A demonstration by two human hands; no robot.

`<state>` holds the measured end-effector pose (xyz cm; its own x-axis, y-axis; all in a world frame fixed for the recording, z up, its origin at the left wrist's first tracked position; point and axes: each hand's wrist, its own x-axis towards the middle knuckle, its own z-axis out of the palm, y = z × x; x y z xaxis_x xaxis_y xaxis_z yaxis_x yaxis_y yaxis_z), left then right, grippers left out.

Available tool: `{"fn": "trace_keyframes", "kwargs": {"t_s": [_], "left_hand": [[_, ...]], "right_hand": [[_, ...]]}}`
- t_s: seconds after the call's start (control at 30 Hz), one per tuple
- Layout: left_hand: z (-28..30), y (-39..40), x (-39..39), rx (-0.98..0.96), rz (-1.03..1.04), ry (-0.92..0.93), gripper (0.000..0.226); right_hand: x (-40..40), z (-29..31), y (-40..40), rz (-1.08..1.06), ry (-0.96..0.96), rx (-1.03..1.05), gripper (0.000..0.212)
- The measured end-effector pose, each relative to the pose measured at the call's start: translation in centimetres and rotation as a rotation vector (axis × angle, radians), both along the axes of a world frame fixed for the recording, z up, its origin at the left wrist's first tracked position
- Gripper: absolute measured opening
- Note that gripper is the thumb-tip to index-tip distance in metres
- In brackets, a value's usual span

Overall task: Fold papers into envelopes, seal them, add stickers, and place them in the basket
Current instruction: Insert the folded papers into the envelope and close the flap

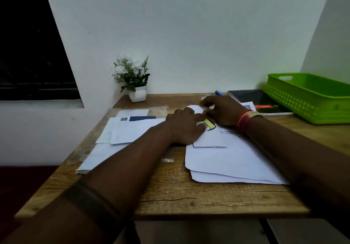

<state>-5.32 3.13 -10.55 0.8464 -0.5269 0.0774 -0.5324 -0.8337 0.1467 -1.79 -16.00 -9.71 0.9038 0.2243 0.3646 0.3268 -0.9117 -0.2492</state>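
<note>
Desk [170,196]: wooden, worn grain, a crack in the near edge.

Loose sheets [227,164]: white, two or more overlapping, on the near right part of the desk.

Paper stack [98,158]: white, near left, partly under the left forearm.

Folded envelope [210,139]: white, small, lying on top of the loose sheets, between the two hands. A line of small print shows just right of it; unreadable.

Left hand [184,128]: palm down, flat on the envelope's left side, fingers pressed together and pointing right. Grip holds nothing; it presses.

Sticker [209,124]: yellow strip with a dark edge, at the left fingertips, on the envelope.

Right hand [222,111]: over the envelope's far end, fingers curled down onto the paper edge; whether the grip pinches it cannot be told. Red and yellow bands on the wrist.

Mail pile [132,126]: white envelopes, one with a barcode and blue panel, mid left.

Books [265,105]: dark covers, far right.

Basket [310,99]: green plastic, far right, beside the books.

Pen [219,92]: blue, behind the right hand.

Potted plant [132,77]: white flowers, white pot, against the wall.
</note>
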Motion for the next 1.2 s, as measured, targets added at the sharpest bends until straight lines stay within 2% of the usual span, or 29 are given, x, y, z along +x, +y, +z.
{"fn": "trace_keyframes", "kwargs": {"t_s": [0.1,0.23,0.33,0.43,0.53,0.67,0.83,0.93,1.07,1.17,1.2], "left_hand": [[-0.2,0.3,-0.3,-0.055,-0.003,0.016,0.064],[-0.4,0.7,0.4,-0.15,-0.051,0.038,0.083],[0.0,1.2,0.4,-0.17,-0.013,0.031,0.079],[0.0,1.2,0.4,-0.149,0.002,0.042,0.084],[0.0,0.9,0.3,-0.128,0.014,0.045,0.08],[0.4,1.0,-0.2,-0.127,0.0,0.035,0.065],[-0.3,0.9,0.4,-0.175,0.01,0.013,0.084],[-0.3,1.0,0.4,-0.191,0.013,0.018,0.082],[0.2,0.9,-0.1,-0.193,0.023,0.019,0.066],[0.4,0.8,-0.3,-0.233,0.018,-0.001,0.056],[0.4,0.7,-0.2,-0.244,0.012,0.0,0.056]], "right_hand": [[-0.6,0.3,-0.1,-0.054,-0.016,0.12,0.034],[-1.1,1.2,-0.4,-0.097,0.015,0.329,0.023],[-1.1,1.9,-1.7,-0.131,0.007,0.5,0.021],[-1.1,2.5,-3.4,-0.192,-0.05,0.686,0.026],[-1.1,2.3,-4.2,-0.227,0.037,0.881,0.04],[-0.6,1.7,-4.0,-0.329,0.094,0.858,0.039],[-1.2,2.1,-3.4,-0.32,0.149,0.789,0.03],[-1.1,2.1,-3.3,-0.297,0.182,0.754,0.02],[-1.9,1.9,-2.4,-0.253,0.419,0.77,0.04],[-1.8,2.1,-2.6,-0.249,0.284,0.813,0.071],[-2.0,2.4,-2.7,-0.242,0.216,0.813,0.074]]}}
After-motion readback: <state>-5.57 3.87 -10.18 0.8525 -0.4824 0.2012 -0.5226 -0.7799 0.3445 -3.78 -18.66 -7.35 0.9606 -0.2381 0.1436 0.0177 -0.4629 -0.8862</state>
